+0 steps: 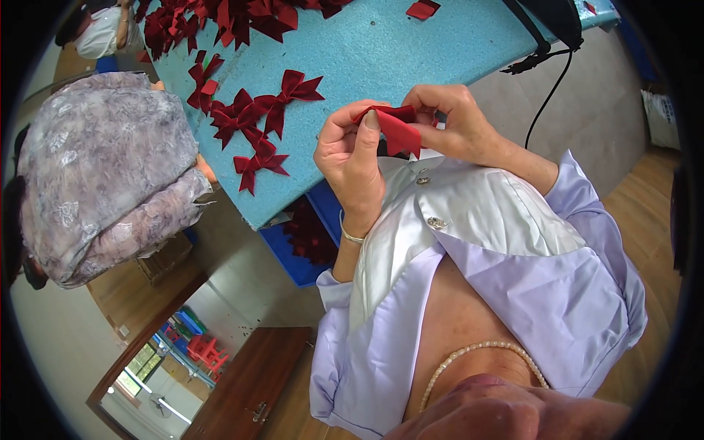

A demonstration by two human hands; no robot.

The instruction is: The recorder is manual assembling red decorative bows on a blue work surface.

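Observation:
My left hand (352, 158) pinches a piece of red velvet ribbon (400, 132) between thumb and fingers, just off the table's near edge. My right hand (456, 126) is closed on the ribbon's other side, its fingertips partly hidden behind it. One flat end of the ribbon hangs down between the hands. On the table to the left of my hands lie several finished red velvet bows (253, 117), some overlapping. A larger heap of red bows (235, 18) covers the table's far left part.
The light blue table (359, 59) has a loose red piece (423, 9) near its far edge. Under its near edge stands a blue bin (293, 257) with dark red pieces inside. A co-worker in a patterned garment (110, 169) bends close at the left. A black strap and cord (546, 55) hang at the right.

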